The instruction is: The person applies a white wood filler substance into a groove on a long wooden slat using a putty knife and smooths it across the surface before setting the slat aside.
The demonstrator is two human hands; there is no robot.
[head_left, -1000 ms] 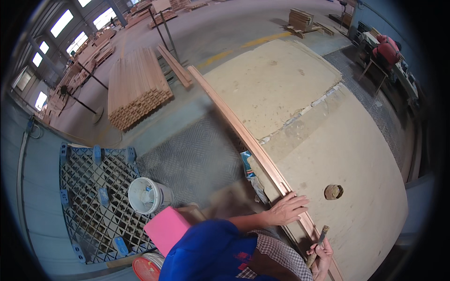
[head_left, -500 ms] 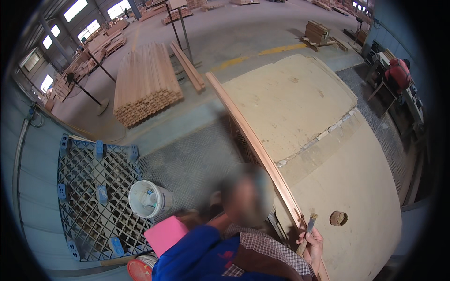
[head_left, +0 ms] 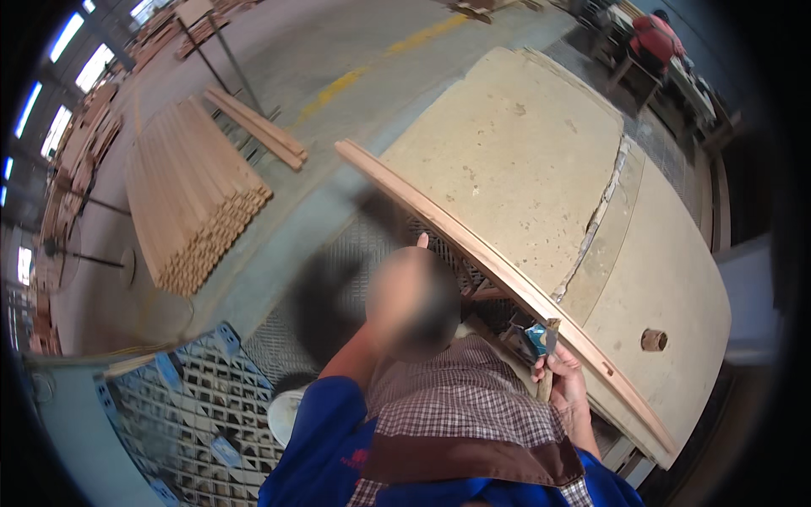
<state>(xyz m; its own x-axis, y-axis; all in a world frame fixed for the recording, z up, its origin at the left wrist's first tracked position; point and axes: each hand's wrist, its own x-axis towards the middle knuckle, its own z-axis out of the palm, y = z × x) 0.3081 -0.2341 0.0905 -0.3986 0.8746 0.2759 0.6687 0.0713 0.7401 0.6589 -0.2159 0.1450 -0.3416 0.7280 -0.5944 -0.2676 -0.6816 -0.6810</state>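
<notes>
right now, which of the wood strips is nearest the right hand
The single strip along the table, beside the right hand; the stack and loose strips lie farther off to the left.

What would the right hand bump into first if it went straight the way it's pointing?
Probably the long wooden strip ahead of the right hand, but it might pass above: depth is unclear.

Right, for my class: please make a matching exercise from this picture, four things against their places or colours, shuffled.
Things
1. Wooden strip
2. Short tool
3. Apron
4. Lattice pallet

Places or colours
A. Held in the right hand
B. Lower left of the picture
C. Along the edge of the table
D. Checked and brown

Pairs: 1-C, 2-A, 3-D, 4-B
</notes>
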